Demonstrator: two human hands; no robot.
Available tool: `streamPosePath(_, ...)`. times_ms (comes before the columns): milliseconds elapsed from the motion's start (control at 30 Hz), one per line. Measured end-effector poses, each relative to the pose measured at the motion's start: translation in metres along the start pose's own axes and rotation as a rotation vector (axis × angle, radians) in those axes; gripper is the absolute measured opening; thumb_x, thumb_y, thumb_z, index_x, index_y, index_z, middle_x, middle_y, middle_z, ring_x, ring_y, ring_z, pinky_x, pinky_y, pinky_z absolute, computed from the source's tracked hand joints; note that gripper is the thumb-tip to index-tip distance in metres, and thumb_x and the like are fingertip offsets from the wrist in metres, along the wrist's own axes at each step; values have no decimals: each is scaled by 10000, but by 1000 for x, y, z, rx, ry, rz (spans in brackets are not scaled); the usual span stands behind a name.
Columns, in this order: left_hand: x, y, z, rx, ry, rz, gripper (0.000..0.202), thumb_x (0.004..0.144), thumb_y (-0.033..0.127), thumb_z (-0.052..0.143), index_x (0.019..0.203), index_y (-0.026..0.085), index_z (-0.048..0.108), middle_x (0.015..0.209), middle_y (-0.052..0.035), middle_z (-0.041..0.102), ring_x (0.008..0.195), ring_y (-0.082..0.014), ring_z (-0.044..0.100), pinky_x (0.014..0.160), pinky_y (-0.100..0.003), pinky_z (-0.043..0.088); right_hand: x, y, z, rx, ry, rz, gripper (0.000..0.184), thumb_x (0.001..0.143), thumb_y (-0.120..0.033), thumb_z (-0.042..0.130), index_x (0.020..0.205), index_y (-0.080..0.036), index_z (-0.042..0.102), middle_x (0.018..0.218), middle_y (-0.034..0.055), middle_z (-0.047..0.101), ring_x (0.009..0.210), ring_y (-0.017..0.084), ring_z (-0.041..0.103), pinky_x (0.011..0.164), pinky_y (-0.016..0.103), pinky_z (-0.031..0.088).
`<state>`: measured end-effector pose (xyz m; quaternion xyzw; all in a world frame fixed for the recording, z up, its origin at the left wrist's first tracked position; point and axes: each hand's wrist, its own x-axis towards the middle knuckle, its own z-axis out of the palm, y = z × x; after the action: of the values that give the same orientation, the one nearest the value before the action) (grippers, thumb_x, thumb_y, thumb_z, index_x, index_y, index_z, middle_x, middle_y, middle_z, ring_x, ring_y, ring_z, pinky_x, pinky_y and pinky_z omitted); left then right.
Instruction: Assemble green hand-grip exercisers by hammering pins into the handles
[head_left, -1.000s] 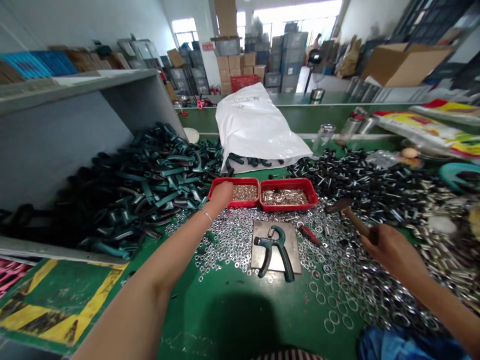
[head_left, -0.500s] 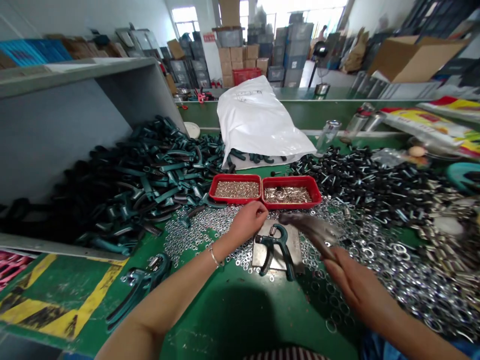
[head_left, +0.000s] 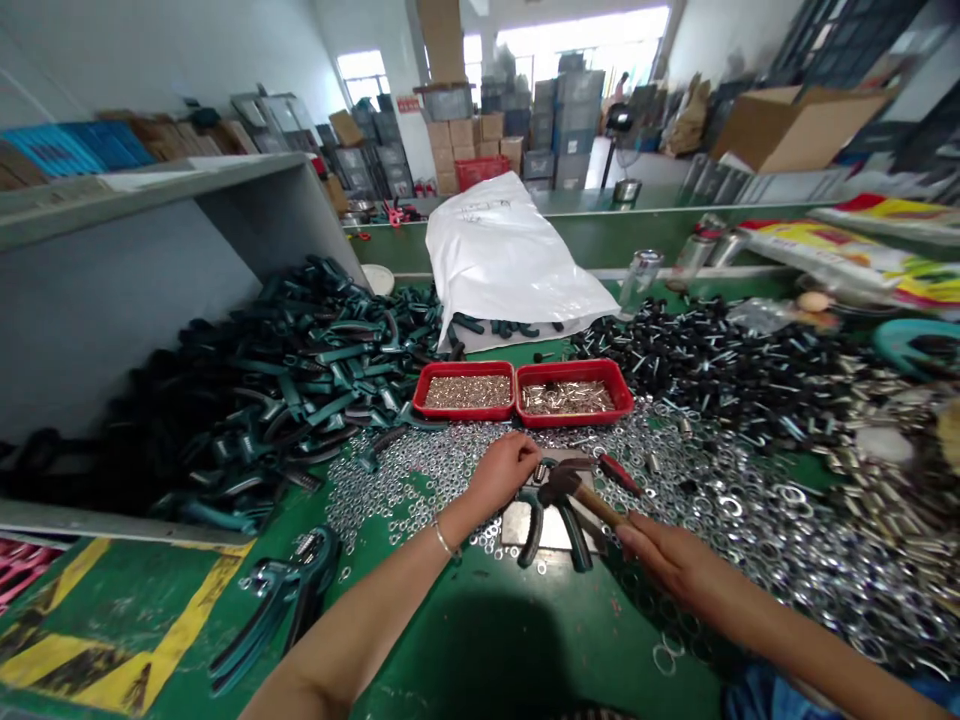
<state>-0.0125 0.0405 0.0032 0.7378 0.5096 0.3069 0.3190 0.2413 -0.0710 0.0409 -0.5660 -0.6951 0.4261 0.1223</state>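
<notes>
- Left hand (head_left: pixel 506 468): at 11 o'clock on the metal plate (head_left: pixel 553 532), fingers curled inward, fingertips close together beside the spring end of the green grip (head_left: pixel 576 540); whether they pinch a small part cannot be told
- Right hand (head_left: pixel 667 555): at 4 o'clock from the plate, wrapped round the wooden handle of the hammer (head_left: pixel 594 502), hammer head directed toward 10 o'clock
- Green grip: on the plate, legs spread toward 5 and 7 o'clock — the hammer head covers part of its upper end; contact cannot be confirmed
- Grip handling: judged fairly light, stiff against its spring, liable to slide on smooth metal; hold low on a leg, clear of the hammer head
- Hammer handling: judged head-heavy and robust — hold toward the rear of the handle
- Surroundings: left red tray (head_left: pixel 463 412) and right red tray (head_left: pixel 577 419), both with small metal parts, near 12 o'clock; red-handled tool (head_left: pixel 619 474) at 2 o'clock
</notes>
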Motion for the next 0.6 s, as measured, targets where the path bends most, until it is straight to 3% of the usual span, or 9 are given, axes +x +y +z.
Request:
streamPosePath(200, 4, -2, 1, 22, -51, -13, 93, 853, 186, 596, 785, 170, 656, 805, -16, 681, 773, -164, 615, 722, -260, 440, 1, 16, 12, 534, 227, 139, 435, 940, -627, 404, 816, -233, 538, 718, -12, 539, 609, 139, 497, 545, 240, 425)
streamPosePath(400, 6, 3, -1, 174, -106, 19, 121, 897, 203, 553, 821, 170, 642, 846, -27, 678, 795, -175, 619, 734, -279, 458, -3, 18, 21, 679, 220, 250, 440, 893, -661, 470, 854, -229, 544, 667, -23, 533, 529, 122, 478, 431, 218, 372)
streamPosePath(467, 5, 7, -1, 341, -116, 107, 135, 923, 195, 525, 845, 164, 631, 871, -49, 665, 828, -196, 610, 780, -315, 462, -5, 19, 21, 634, 189, 247, 454, 903, -670, 433, 856, -231, 538, 620, -35, 507, 478, 117, 457, 389, 213, 339)
streamPosePath(600, 2, 13, -1, 741, -190, 458, 194, 950, 111, 431, 932, 134, 623, 951, -111, 635, 949, -250, 566, 932, -415, 412, -7, 19, 16, 530, 127, 252, 455, 914, -673, 392, 889, -241, 532, 587, -57, 490, 385, 102, 396, 315, 207, 273)
